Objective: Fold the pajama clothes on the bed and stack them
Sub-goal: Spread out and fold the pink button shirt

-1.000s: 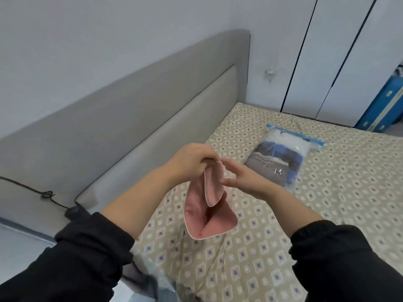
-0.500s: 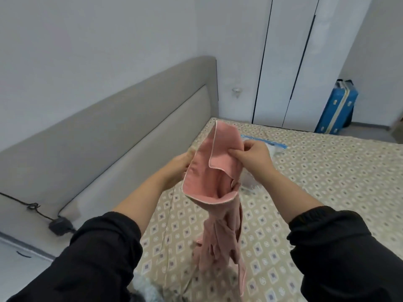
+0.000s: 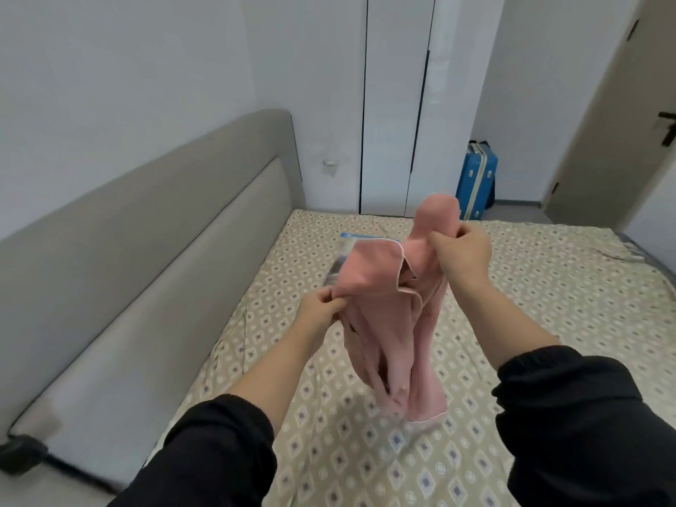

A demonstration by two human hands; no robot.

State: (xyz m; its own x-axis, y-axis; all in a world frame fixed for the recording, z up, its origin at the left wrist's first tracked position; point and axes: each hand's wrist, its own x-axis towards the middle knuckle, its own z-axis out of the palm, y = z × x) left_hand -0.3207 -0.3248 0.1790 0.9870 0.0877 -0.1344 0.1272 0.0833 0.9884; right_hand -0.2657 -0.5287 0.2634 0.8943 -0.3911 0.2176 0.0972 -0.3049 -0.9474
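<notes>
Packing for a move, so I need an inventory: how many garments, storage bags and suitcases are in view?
Garments: 1, pink pajama piece
Storage bags: 1, clear bag on the bed
Suitcases: 1, blue suitcase
Total: 3

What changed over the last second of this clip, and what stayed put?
The hands drew apart, the right hand lifting above the left hand, spreading the pink pajama garment, which now hangs over the bed. Both still grip it; the plastic bag lies where it was.

A pink pajama garment [image 3: 384,323] with pale piping hangs bunched and unfolded above the patterned bed [image 3: 548,305], its hem drooping toward 6 o'clock.
</notes>
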